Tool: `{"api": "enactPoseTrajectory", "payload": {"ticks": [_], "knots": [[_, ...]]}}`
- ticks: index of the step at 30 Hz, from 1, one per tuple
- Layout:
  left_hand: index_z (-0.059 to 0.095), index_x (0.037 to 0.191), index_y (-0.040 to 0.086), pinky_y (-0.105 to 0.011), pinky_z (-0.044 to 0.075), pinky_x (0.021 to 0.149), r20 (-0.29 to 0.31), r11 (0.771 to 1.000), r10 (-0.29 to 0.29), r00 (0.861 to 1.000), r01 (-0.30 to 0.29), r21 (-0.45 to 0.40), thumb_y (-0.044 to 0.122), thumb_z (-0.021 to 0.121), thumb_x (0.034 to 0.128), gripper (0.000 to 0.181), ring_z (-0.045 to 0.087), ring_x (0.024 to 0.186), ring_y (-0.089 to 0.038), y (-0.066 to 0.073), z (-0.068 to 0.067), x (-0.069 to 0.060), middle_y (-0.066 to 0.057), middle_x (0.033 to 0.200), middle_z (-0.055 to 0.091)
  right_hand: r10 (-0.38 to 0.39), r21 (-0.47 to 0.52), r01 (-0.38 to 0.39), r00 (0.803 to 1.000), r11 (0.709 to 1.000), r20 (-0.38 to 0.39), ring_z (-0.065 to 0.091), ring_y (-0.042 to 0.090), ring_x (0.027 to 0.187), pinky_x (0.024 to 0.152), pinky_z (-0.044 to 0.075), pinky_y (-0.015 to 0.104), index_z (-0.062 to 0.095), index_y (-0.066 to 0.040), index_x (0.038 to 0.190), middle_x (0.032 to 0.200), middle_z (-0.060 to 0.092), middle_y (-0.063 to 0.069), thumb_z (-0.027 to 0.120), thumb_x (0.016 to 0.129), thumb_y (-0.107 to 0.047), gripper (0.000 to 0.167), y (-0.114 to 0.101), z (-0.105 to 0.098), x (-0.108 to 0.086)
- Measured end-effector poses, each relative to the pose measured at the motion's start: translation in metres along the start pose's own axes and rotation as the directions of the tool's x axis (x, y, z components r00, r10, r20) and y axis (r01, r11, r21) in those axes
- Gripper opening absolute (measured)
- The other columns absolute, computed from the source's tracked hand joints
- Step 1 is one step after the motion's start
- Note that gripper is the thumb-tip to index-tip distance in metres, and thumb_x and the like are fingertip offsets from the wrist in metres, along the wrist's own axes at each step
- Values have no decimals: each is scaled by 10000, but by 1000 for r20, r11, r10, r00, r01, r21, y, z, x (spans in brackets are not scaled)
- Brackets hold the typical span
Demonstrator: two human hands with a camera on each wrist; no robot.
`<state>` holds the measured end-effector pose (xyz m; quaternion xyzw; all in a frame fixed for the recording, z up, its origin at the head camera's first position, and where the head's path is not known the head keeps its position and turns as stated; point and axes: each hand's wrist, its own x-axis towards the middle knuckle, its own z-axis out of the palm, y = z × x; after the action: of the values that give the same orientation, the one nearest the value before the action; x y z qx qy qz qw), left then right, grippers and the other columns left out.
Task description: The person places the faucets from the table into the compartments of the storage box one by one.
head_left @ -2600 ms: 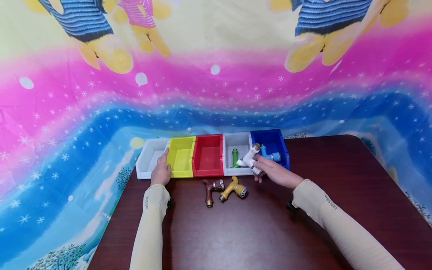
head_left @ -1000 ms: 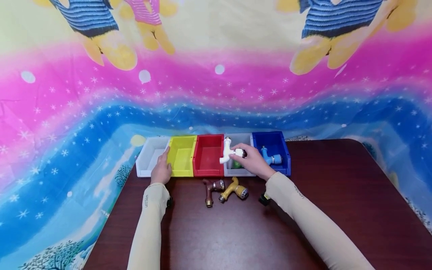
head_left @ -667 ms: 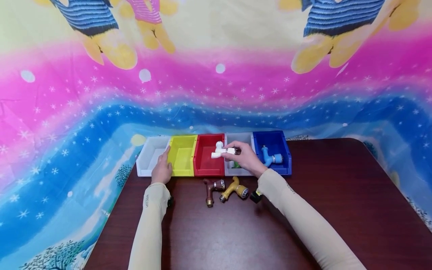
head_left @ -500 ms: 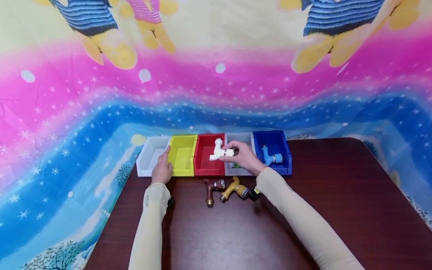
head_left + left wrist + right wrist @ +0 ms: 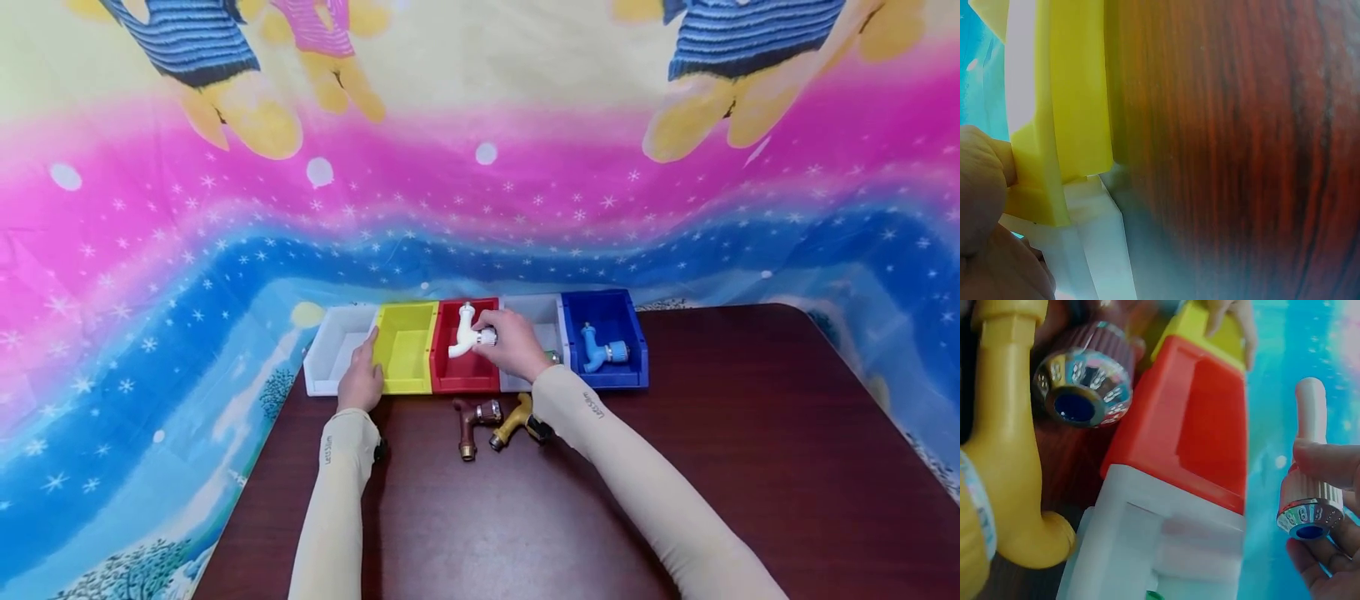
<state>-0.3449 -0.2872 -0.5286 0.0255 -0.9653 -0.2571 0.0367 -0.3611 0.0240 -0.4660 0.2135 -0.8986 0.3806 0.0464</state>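
Observation:
My right hand (image 5: 513, 343) holds a white faucet (image 5: 465, 333) by its ridged, chrome-ringed knob, over the red bin (image 5: 444, 379). In the right wrist view, thumb and fingers close round that white faucet (image 5: 1312, 419). My left hand (image 5: 360, 382) holds the shared wall of the left white bin (image 5: 322, 387) and the yellow bin (image 5: 405, 387); the left wrist view shows its digits at the yellow bin's corner (image 5: 1035, 200). A green faucet (image 5: 552, 357) is mostly hidden behind my right hand in the second white bin (image 5: 551, 312). A blue faucet (image 5: 600, 350) lies in the blue bin (image 5: 633, 375).
A brown faucet (image 5: 467, 429) and a yellow faucet (image 5: 513, 421) lie on the dark wooden table (image 5: 480, 525) before the bins, the yellow one partly behind my right wrist. The bins stand in a row along the back edge, against a patterned cloth (image 5: 480, 208).
My right hand has carried the white faucet leftward, from near the blue bin past the second white bin to over the red bin. The left hand stays on the bin wall.

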Motion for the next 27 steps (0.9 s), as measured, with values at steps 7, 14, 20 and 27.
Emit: {"api": "enactPoseTrajectory", "payload": {"ticks": [7,14,20,27], "knots": [[95,1688,243,-591,524,913,-8,1000,18,1000,-18,-2,88,427,1086,705,641,1040,-470,-3,4,1,-239,1645,302,-30,-167,34,999,985,24,633,250,1050,941,545,431,749,-127,1121,1139,739,57,836,885,-191,259,3,16,10],[87,1689,248,-601,514,939,-21,1000,26,999,-26,-14,92,411,1090,698,625,1075,-485,-5,3,0,-244,1644,300,-31,-176,36,999,984,31,642,248,1042,950,543,429,754,-129,1125,1134,743,53,830,890,-193,256,0,20,17],[87,1689,240,-615,499,984,-22,1000,23,999,-24,-10,94,403,1090,693,603,1158,-498,-4,3,0,-244,1649,297,-43,-259,59,997,964,66,651,225,1023,947,549,405,755,-137,1112,1101,751,32,848,872,-195,264,3,32,22],[91,1689,241,-622,482,1033,-13,1000,13,1000,-13,-12,102,416,1091,694,572,1244,-495,-4,4,2,-234,1658,291,-40,-325,64,996,944,79,666,245,1029,957,548,408,765,-135,1084,1098,765,42,860,858,-198,254,10,39,24]]}}
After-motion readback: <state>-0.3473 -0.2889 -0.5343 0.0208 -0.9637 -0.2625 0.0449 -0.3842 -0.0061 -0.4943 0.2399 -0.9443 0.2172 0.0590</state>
